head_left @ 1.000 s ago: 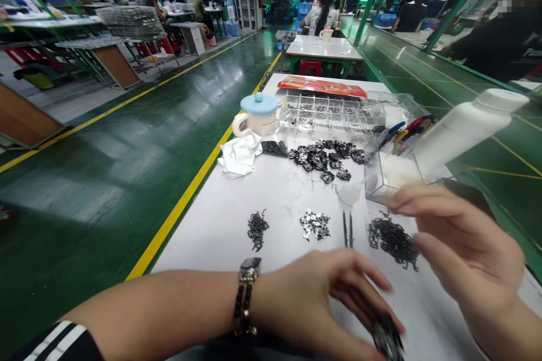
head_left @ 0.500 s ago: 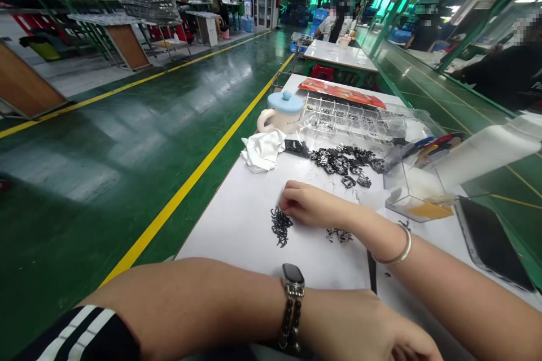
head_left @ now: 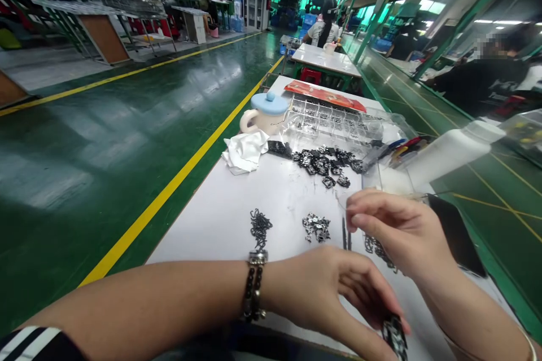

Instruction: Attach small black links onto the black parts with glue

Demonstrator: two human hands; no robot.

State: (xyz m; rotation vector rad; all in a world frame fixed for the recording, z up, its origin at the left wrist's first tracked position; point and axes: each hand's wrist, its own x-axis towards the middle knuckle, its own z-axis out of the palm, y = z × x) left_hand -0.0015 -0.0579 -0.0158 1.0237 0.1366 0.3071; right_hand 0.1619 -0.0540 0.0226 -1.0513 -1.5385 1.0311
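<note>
A small, blocky, glossy black part was held in the left hand above the white tabletop.
It was gripped between thumb and fingers, and was judged light, stiff and rather slippery, best taken by opposite edges to spare the shiny face. The right hand was poised beside a pile of thin, curved black pieces, fingers curled toward the thumb; whether anything was pinched could not be told.

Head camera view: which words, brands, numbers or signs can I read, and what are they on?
None reads clearly.
Mug: small dark lettering, too blurred to read.
Black shirt, far right: pale marks, too blurred to read.
Red packet: any print is too blurred.
</note>
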